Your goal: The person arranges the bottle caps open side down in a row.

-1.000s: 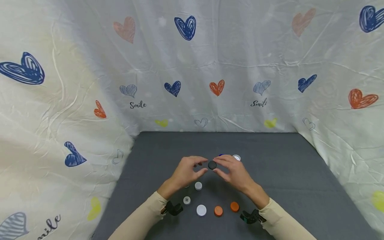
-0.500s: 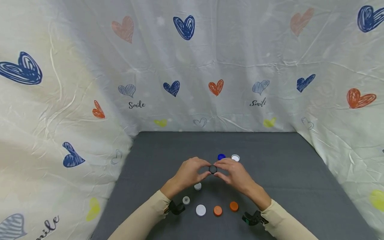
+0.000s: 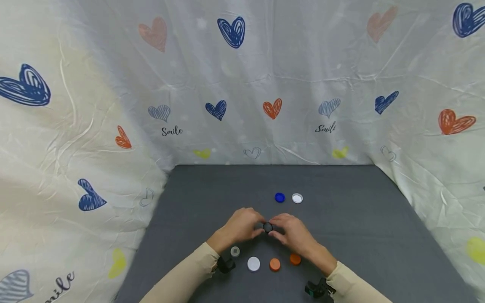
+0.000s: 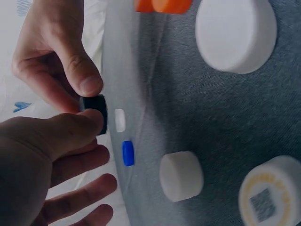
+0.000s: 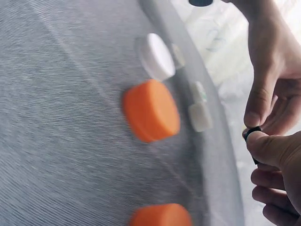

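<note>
A small round black cap (image 3: 267, 227) is held between my two hands, at the middle of the grey table. My left hand (image 3: 241, 226) pinches its left side with thumb and fingers, the other fingers spread loosely in the left wrist view. From the right, my right hand (image 3: 297, 234) pinches the same cap. In the left wrist view the black cap (image 4: 94, 102) stands on edge, partly covered by the left thumb. Below the left hand a white cap (image 4: 181, 176) shows in that view; in the head view the hand hides it.
Near me lie a white cap with a printed square (image 3: 235, 251), a larger white cap (image 3: 254, 264) and two orange caps, one left (image 3: 275, 264) and one right (image 3: 295, 259). Farther back are a blue cap (image 3: 279, 197) and a white-rimmed cap (image 3: 297, 198). A curtain (image 3: 265, 84) surrounds the table.
My left fingers have closed onto the black cap, which the right hand held alone at first. Both hands have come down and nearer with it, uncovering the blue and white-rimmed caps behind.
</note>
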A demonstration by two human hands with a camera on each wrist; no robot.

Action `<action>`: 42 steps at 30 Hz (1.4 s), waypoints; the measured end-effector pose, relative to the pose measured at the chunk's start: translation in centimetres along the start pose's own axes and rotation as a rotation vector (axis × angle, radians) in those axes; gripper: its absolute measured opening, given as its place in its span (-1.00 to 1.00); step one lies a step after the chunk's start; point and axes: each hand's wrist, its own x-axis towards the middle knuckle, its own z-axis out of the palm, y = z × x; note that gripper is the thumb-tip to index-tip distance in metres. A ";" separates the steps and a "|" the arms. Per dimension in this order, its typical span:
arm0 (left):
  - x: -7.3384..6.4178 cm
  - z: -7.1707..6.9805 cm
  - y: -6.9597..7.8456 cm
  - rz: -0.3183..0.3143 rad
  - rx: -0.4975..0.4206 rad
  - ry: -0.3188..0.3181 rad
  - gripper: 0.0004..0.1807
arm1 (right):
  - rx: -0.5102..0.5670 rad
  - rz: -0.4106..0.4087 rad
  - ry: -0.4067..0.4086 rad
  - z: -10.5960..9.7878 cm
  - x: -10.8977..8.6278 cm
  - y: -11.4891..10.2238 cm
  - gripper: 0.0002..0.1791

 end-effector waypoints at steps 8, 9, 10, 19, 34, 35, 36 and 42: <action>0.1 1.9 0.4 0.020 0.140 -0.039 -0.85 | -0.033 0.030 -0.050 1.9 -0.6 0.3 -0.67; 0.0 2.1 0.4 0.022 0.151 -0.039 -0.86 | -0.041 0.024 -0.050 2.1 -0.7 0.4 -0.67; -0.1 2.2 0.4 0.023 0.161 -0.040 -0.86 | -0.048 0.017 -0.051 2.3 -0.8 0.4 -0.67; -0.4 3.1 1.0 0.033 0.203 -0.100 -0.85 | -0.093 -0.019 -0.089 3.4 -1.4 0.7 -0.67; 0.9 0.3 -0.8 -0.051 0.179 -0.068 -0.72 | -0.114 0.034 -0.158 0.3 0.4 1.7 -0.57; 1.1 0.0 -0.9 -0.054 0.182 -0.060 -0.68 | -0.128 0.034 -0.150 -0.1 0.7 2.0 -0.57; 1.3 -0.3 -1.1 -0.056 0.182 -0.053 -0.65 | -0.140 0.035 -0.143 -0.5 1.0 2.2 -0.56; 2.9 -2.1 -1.8 -0.089 0.152 -0.033 -0.57 | -0.185 0.045 -0.121 -2.7 3.0 3.4 -0.51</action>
